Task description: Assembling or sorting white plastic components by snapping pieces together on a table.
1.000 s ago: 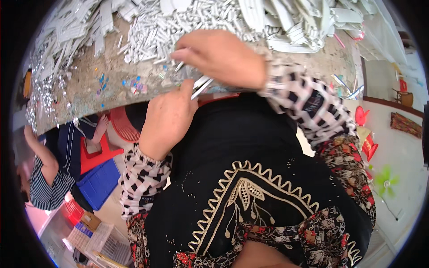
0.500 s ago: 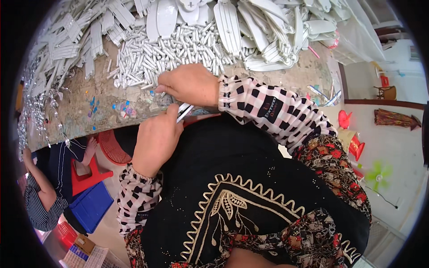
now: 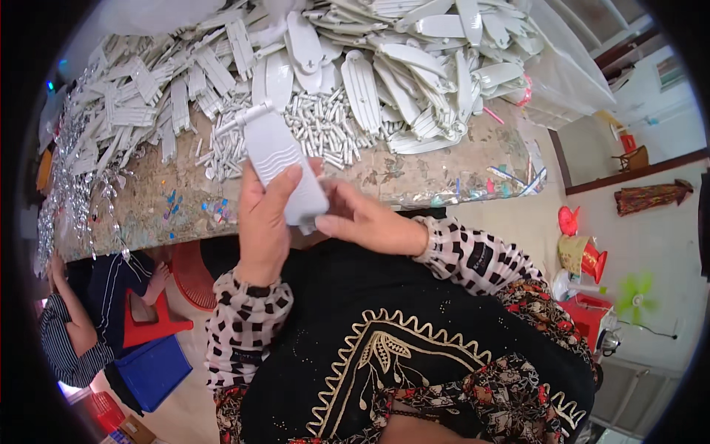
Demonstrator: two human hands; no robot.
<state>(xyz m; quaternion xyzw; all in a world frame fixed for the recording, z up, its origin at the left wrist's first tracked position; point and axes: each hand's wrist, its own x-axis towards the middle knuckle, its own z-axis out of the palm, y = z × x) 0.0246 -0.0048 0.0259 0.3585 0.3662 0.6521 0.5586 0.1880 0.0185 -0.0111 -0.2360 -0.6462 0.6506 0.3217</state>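
Observation:
A white, flat plastic part (image 3: pixel 277 152) with wavy ridges and a crossbar at its far end is held up over the table's near edge. My left hand (image 3: pixel 264 229) grips it along its left side, thumb across its face. At its near right corner, my right hand (image 3: pixel 373 226) has curled fingers and thumb closed on the edge. Beyond the part lies a heap of short white pegs (image 3: pixel 322 126), partly hidden by it.
Narrow white pieces (image 3: pixel 144 81) are piled at the far left, long oval white pieces (image 3: pixel 362 92) at the far right. The worn table (image 3: pixel 384 177) has coloured flakes (image 3: pixel 216 209) near its front edge. Silver tinsel (image 3: pixel 55 192) hangs at left, where another person (image 3: pixel 74 325) sits by a red stool (image 3: pixel 151 322).
The flat part has turned up over the table, its ridged face showing. My right hand has moved from beside the pegs to the part's near right edge.

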